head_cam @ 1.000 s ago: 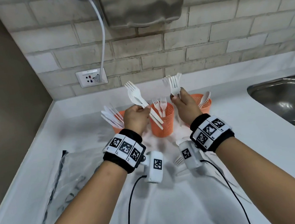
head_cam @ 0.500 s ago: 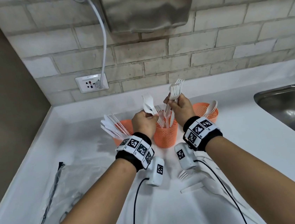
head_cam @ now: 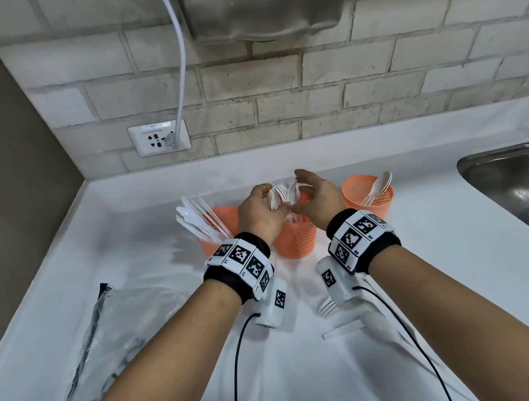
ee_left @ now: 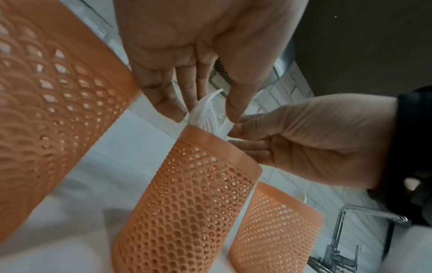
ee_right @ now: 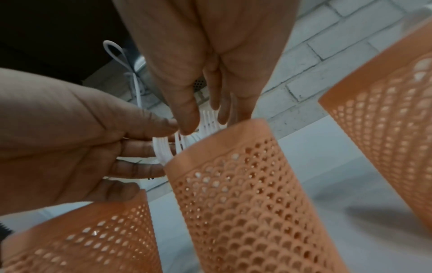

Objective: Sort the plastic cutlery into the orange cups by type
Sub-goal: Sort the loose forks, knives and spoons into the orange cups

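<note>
Three orange mesh cups stand in a row on the white counter: the left cup holds knives, the middle cup holds forks, the right cup holds spoons. Both hands hover over the middle cup. My left hand pinches the white fork heads that stick out above the rim, thumb on one side and fingers on the other. My right hand is spread and relaxed, its fingertips brushing the fork tines. The middle cup's mesh wall fills the wrist views.
Loose cutlery lies on the counter under my right wrist: a fork and a flat handle. A crumpled clear plastic bag lies at the left. A steel sink is at the right. A wall socket with a white cable sits behind.
Both hands came down from chest height to the middle cup. The forks they held upright now stand inside it. My right hand has let go and spread.
</note>
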A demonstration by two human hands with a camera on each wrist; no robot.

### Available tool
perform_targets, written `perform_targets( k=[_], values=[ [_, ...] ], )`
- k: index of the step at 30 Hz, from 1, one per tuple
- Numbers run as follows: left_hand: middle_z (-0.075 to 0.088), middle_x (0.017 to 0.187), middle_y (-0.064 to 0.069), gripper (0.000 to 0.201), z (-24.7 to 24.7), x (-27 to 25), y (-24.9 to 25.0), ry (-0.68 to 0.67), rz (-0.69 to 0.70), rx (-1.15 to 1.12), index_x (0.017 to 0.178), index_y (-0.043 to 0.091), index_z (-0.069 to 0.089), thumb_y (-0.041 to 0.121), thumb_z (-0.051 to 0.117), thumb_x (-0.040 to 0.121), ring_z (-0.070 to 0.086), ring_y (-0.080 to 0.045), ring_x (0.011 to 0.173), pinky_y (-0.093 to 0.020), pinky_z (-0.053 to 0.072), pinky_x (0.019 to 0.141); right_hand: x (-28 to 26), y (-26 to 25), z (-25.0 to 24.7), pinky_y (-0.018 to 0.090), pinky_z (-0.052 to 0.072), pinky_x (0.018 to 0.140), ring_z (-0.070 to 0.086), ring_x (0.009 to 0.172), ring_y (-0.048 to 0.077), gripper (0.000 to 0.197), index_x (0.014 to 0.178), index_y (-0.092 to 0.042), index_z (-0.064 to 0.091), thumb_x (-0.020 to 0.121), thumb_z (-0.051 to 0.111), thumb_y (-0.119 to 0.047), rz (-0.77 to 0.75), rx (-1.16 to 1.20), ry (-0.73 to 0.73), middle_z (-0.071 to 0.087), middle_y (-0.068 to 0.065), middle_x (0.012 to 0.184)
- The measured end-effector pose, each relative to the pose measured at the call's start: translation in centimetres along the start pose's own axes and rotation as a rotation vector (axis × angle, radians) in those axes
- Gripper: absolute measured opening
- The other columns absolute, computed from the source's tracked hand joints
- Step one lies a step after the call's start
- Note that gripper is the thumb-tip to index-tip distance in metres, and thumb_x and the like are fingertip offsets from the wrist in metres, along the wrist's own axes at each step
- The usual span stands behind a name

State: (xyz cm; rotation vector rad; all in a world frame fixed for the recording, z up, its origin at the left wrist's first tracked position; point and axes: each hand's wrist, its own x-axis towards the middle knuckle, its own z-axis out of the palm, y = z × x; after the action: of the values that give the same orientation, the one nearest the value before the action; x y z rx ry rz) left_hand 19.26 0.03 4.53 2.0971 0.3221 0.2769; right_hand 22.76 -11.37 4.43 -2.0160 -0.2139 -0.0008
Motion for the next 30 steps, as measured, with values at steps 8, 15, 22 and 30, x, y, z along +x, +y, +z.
perform_targets(
  k=[8, 15, 22, 30],
  values=[
    [0.056, 0.123, -0.009, 0.03, -0.7, -4.3, 0.5, -0.082, 0.12, 0.102, 0.114, 0.015, 0.063, 0.014, 0.063, 0.084, 0.055, -0.021, 0.11, -0.02, 0.04, 0.092, -3.0, 0.8, -3.2, 0.011, 0.045, 0.058, 0.056, 0.06, -0.004, 0.036, 0.108, -0.004, 0.062, 0.075, 0.064, 0.009, -0.074, -0.094, -0.021, 0.061, 0.008, 0.097],
    [0.058, 0.128, -0.007, 0.032, 2.6, -8.7, -2.1, -0.57, 0.118, 0.354, 0.118, 0.014, 0.062, 0.021, 0.062, 0.086, 0.057, -0.022, 0.112, -0.021, 0.04, 0.088, -7.5, 3.1, -7.3, 0.018, 0.044, 0.051, 0.05, 0.06, 0.016, 0.025, 0.107, -0.005, 0.063, 0.083, 0.061, 0.001, 0.157, -0.388, -0.255, 0.056, 0.004, 0.08],
    [0.053, 0.133, -0.008, 0.044, 4.9, -11.0, -2.5, -0.71, 0.184, 0.687, 0.13, 0.021, 0.049, 0.028, 0.053, 0.087, 0.053, -0.025, 0.118, -0.032, 0.044, 0.095, -12.1, 5.1, -8.6, 0.016, 0.043, 0.064, 0.051, 0.097, 0.017, 0.037, 0.117, -0.01, 0.059, 0.083, 0.066, -0.023, 0.311, -0.901, -0.432, 0.057, 0.008, 0.125],
    [0.054, 0.135, -0.006, 0.043, 4.2, -11.2, -1.8, -0.664, 0.137, 0.601, 0.131, 0.012, 0.051, 0.014, 0.055, 0.089, 0.05, -0.023, 0.124, -0.023, 0.039, 0.095, -14.8, 6.2, -7.8, 0.031, 0.048, 0.089, 0.056, 0.114, 0.027, 0.052, 0.123, -0.006, 0.052, 0.077, 0.072, -0.021, 0.391, -1.042, -0.493, 0.057, 0.012, 0.125]
  ],
)
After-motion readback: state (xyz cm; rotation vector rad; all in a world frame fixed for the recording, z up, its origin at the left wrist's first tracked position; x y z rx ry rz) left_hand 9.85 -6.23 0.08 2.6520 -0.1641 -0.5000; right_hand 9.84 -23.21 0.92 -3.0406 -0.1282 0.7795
